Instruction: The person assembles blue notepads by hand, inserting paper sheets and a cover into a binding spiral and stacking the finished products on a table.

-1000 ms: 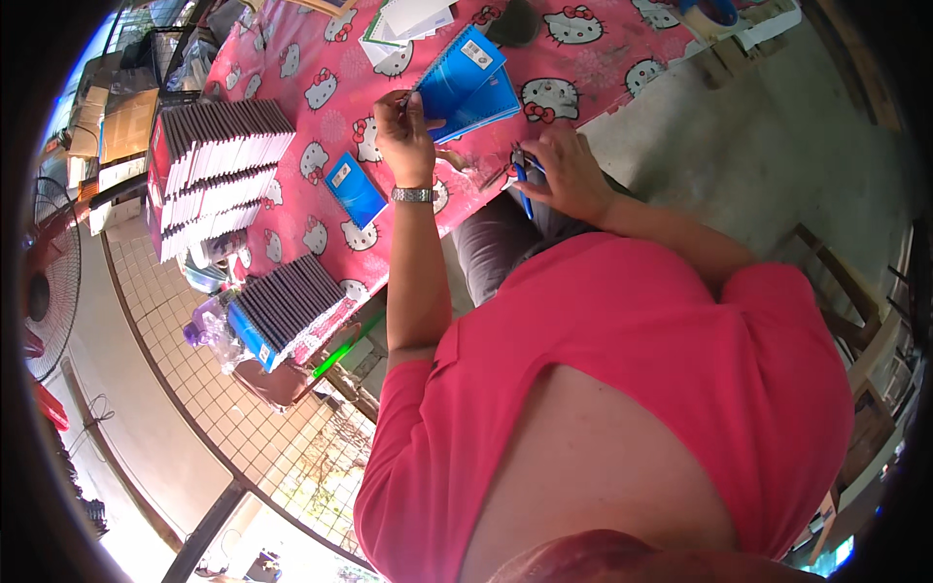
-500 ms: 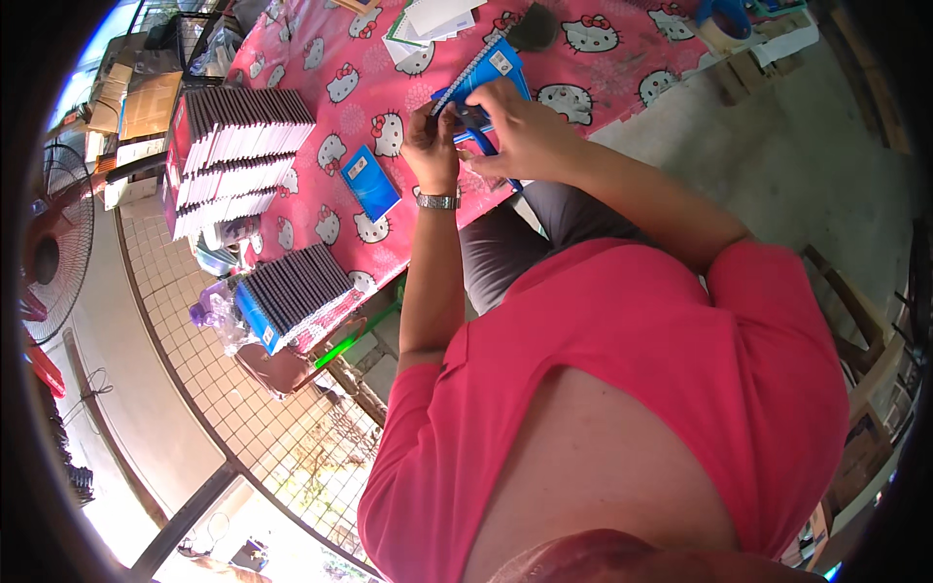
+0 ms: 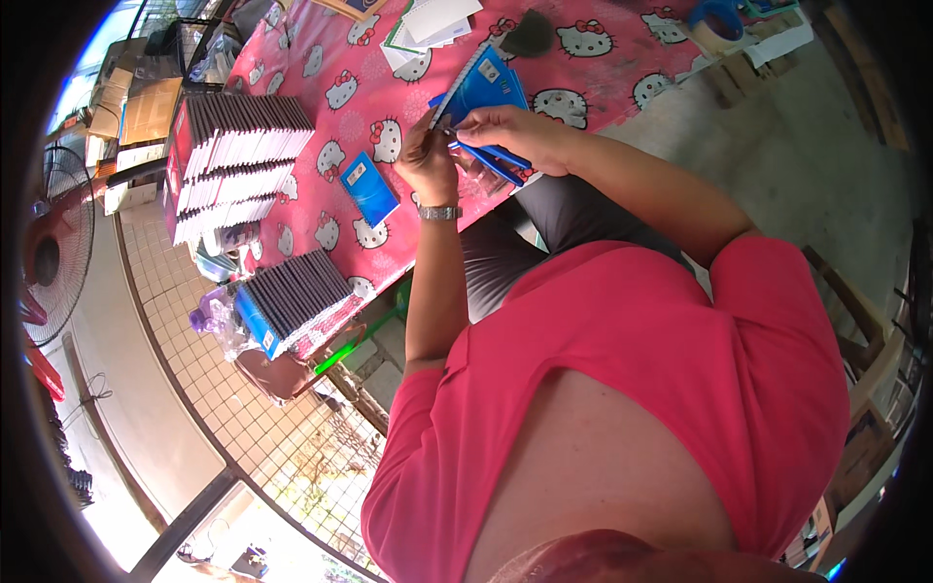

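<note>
A blue spiral notebook (image 3: pixel 491 85) rests near the table's front edge, its coil along the left side. My left hand (image 3: pixel 428 165), wearing a metal watch, is closed on the notebook's near coil end. My right hand (image 3: pixel 520 134) is closed on blue-handled pliers (image 3: pixel 501 163), fingertips close to that same coil end. The pliers' handles angle down toward my lap; their jaws are hidden among my fingers. Left of my left hand, another small blue notebook (image 3: pixel 369 189) lies flat on the table.
A tall stack of spiral notebooks (image 3: pixel 238 160) stands at the left, with a shorter stack (image 3: pixel 296 296) nearer me. Loose papers (image 3: pixel 428 29) and a dark pad (image 3: pixel 530 34) lie at the back of the pink patterned tablecloth (image 3: pixel 330 58). A blue tape roll (image 3: pixel 719 21) sits back right.
The pliers' handles have swung lower and to the right, showing more below my right hand. My right fingers have drawn in toward the coil's near end. The notebook has shifted slightly.
</note>
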`<state>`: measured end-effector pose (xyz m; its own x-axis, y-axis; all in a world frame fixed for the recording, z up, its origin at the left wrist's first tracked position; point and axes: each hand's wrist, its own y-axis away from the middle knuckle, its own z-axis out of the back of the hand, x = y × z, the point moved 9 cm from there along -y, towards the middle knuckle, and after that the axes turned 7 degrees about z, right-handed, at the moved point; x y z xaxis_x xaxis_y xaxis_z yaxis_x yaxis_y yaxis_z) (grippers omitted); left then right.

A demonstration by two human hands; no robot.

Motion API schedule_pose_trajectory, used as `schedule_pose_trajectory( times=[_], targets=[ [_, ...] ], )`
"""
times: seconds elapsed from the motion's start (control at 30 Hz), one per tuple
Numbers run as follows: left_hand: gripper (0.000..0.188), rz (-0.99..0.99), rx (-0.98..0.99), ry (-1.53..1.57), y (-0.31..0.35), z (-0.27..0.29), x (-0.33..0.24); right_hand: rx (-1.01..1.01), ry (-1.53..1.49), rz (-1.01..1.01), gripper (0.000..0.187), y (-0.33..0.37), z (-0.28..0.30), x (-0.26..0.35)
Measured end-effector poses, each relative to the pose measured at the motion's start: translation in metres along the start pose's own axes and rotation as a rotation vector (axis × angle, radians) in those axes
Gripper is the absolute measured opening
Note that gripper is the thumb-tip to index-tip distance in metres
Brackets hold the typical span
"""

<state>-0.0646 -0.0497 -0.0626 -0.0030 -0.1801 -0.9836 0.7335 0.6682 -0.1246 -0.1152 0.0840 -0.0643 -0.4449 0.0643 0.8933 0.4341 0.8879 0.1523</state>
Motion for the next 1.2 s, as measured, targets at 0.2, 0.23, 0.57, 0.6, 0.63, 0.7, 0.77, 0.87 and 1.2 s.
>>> schedule_pose_trajectory(
  times=[0.2, 0.23, 0.57, 0.6, 0.63, 0.7, 0.77, 0.87, 1.2],
  targets=[
    [0.021, -0.099, -0.101, -0.209, -0.011, 0.079, -0.064, -0.375, 1.182, 0.452, 0.045, 0.041, 0.101, 0.038],
    [0.021, -0.064, -0.113, -0.244, -0.013, 0.098, -0.075, -0.468, 1.312, 0.348, 0.045, 0.047, 0.132, 0.037],
    [0.031, -0.249, 0.129, -1.049, -0.069, 0.049, -0.015, -0.787, 1.686, 0.424, 0.018, -0.009, 0.29, 0.112],
    [0.032, -0.322, 0.209, -0.888, -0.054, 0.011, -0.026, -0.725, 1.712, 0.379, 0.016, -0.014, 0.289, 0.109],
    [0.033, -0.388, 0.279, -0.724, -0.035, -0.021, -0.038, -0.657, 1.737, 0.338, 0.015, -0.018, 0.286, 0.114],
    [0.028, -0.631, 0.469, -0.86, 0.009, -0.088, -0.063, -0.61, 1.73, 0.394, 0.014, -0.015, 0.283, 0.132],
    [0.026, -0.59, 0.569, -1.041, 0.021, -0.108, -0.041, -0.632, 1.638, 0.587, 0.014, -0.007, 0.276, 0.15],
    [0.024, -0.608, 0.628, -1.125, 0.025, -0.101, -0.025, -0.606, 1.463, 0.883, 0.018, 0.006, 0.223, 0.159],
    [0.024, -0.706, 0.425, -0.92, -0.008, -0.089, -0.065, -0.272, 0.939, 0.632, 0.019, 0.016, 0.099, 0.072]
  ],
)
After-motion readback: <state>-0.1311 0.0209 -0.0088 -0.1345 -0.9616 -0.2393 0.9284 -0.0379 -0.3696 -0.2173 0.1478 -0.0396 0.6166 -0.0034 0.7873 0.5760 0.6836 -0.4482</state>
